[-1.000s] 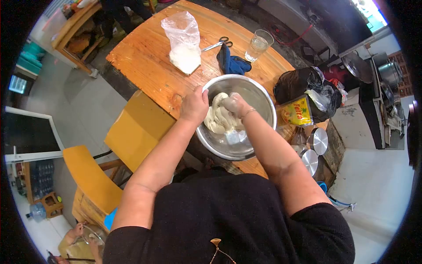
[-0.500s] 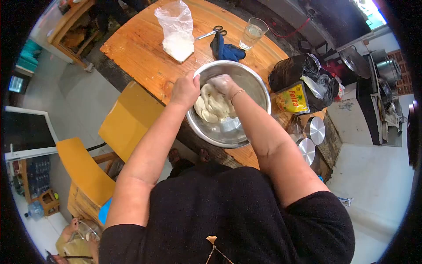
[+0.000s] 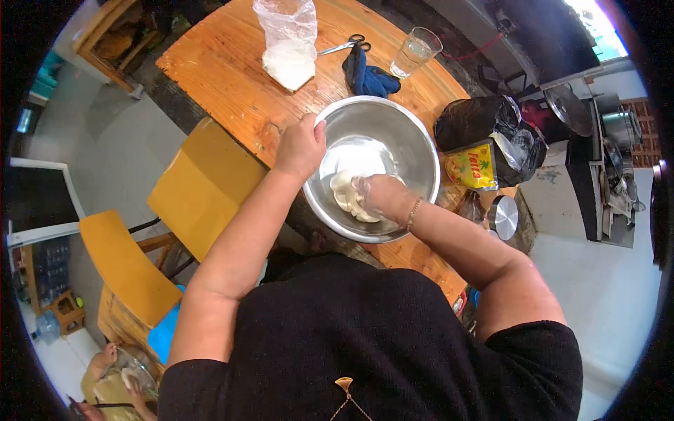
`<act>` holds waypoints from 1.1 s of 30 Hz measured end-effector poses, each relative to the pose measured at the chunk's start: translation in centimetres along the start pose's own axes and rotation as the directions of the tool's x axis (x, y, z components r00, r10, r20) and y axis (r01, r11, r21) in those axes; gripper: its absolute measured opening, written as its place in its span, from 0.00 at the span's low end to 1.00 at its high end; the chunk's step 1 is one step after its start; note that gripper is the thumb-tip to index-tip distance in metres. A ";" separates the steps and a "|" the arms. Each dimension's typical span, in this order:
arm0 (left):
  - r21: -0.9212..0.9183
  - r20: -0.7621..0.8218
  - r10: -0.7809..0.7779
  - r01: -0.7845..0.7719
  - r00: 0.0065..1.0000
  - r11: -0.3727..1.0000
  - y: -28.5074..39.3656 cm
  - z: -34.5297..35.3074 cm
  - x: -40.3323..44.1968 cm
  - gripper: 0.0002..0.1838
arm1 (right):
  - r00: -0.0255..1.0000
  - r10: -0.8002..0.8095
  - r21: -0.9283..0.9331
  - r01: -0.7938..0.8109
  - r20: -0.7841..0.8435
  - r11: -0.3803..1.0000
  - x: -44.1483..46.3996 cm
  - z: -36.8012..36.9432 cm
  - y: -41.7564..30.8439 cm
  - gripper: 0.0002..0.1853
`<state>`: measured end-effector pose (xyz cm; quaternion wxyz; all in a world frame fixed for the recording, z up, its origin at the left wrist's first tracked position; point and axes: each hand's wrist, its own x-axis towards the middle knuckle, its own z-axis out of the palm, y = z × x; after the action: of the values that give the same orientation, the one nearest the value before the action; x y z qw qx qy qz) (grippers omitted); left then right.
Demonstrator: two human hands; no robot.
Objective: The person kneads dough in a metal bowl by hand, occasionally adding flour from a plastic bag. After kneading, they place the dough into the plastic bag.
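Observation:
A large metal mixing bowl (image 3: 414, 133) stands at the near edge of the wooden table. My left hand (image 3: 300, 147) is closed on its left rim, thumb over the edge. Down inside, my right hand (image 3: 382, 196) is curled into a soft lump of pale dough (image 3: 345, 193) in the lower part of the bowl. Its fingertips are partly hidden by the dough, and whitish residue coats the fingers. The bowl's upper inner wall is bare and shiny.
Beyond the bowl lie a plastic bag of white powder (image 3: 289, 63), scissors (image 3: 344, 46), a dark blue cloth (image 3: 368, 77) and a glass of water (image 3: 415, 52). On the right are a yellow pouch (image 3: 472, 167) and a black bag (image 3: 477, 123). Yellow chairs (image 3: 207, 186) stand left.
My right hand has moved from the upper part of the bowl down towards me, and the dough has gathered into a smaller lump there. My left hand stays on the rim.

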<state>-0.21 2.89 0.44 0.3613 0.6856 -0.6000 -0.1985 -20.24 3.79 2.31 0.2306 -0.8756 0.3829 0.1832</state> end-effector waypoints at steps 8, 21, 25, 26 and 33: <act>-0.035 -0.009 -0.002 0.001 1.000 0.999 0.0 0.0 -0.2 0.12 | 0.974 0.122 0.148 -0.095 -0.188 0.984 4.3 1.2 1.1 0.12; -0.004 -0.109 -0.047 0.047 0.993 0.999 0.4 0.2 -1.7 0.10 | 0.560 0.738 0.753 -0.278 -0.377 0.596 10.6 2.4 2.6 0.11; 0.084 -0.098 -0.098 0.106 0.990 0.991 0.2 -0.4 -1.5 0.10 | 0.737 0.670 0.987 -0.031 -0.084 0.158 8.8 0.5 2.4 0.05; 0.084 -0.105 -0.108 0.117 0.989 0.990 0.1 -0.8 -1.6 0.10 | 0.744 0.663 0.986 -0.036 -0.083 0.163 8.0 -0.1 1.8 0.05; 0.158 -0.033 -0.082 0.086 0.996 0.984 -1.2 -2.2 0.1 0.11 | 0.974 0.225 0.999 -0.037 0.032 0.018 -1.4 -6.0 -0.5 0.14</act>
<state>2.17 3.42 1.04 0.3047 0.7393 -0.5798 -0.1560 -19.87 1.67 8.16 0.7293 -0.4386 0.4954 -0.1740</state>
